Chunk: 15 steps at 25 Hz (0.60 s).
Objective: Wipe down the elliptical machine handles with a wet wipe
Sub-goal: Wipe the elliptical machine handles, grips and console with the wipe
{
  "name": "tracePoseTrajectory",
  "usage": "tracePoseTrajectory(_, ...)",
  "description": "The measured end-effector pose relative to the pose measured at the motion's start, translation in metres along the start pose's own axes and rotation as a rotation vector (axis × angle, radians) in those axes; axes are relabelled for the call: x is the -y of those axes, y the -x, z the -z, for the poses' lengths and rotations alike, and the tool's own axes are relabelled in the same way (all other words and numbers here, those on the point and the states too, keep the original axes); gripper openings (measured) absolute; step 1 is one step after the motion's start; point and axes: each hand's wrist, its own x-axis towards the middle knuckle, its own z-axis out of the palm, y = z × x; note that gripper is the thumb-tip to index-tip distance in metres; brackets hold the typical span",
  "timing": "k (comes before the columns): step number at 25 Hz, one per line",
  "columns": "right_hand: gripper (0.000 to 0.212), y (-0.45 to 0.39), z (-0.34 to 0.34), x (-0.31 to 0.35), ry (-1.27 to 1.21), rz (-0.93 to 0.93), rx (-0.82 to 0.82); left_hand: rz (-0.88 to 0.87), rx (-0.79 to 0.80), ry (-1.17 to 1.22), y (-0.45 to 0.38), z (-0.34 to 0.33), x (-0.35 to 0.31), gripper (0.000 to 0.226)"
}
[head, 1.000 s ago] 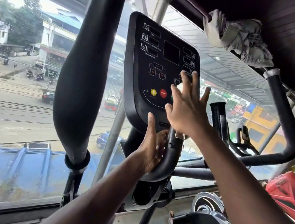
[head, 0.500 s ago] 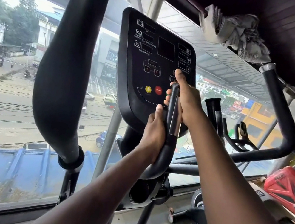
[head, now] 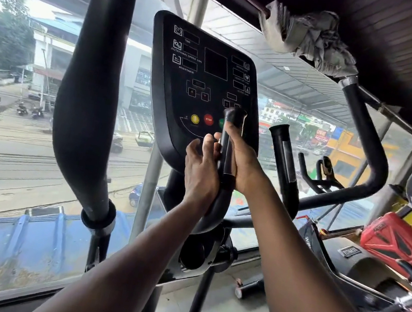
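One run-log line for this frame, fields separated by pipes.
scene: elliptical console | left hand: loosely open beside short inner handle | right hand: wrapped around it | wipe: not visible

black upright handle (head: 230, 143), curved base — hand-gripped

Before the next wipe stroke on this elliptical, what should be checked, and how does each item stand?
1. Right hand on the inner handle: ok, wrapped around it.
2. Left hand steadying the same handle: ok, though its fingers look loose.
3. Wet wipe in a hand: cannot tell, none visible.
4. Handle top reached: not ok, the tip shows above the hands.
5. Console buttons clear of fingers: ok.
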Motion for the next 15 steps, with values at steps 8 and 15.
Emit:
tracePoseTrajectory(8,0.021,0.048,-0.002,-0.057,0.083,0.170,-0.221,0.077,0.202,-0.047,0.003,0.013,0.052,0.091)
tracePoseTrajectory(15,0.022,0.079,-0.016,-0.115,0.282,0.440,-0.560,0.013,0.098,-0.245,0.045,0.033,0.056,0.060)
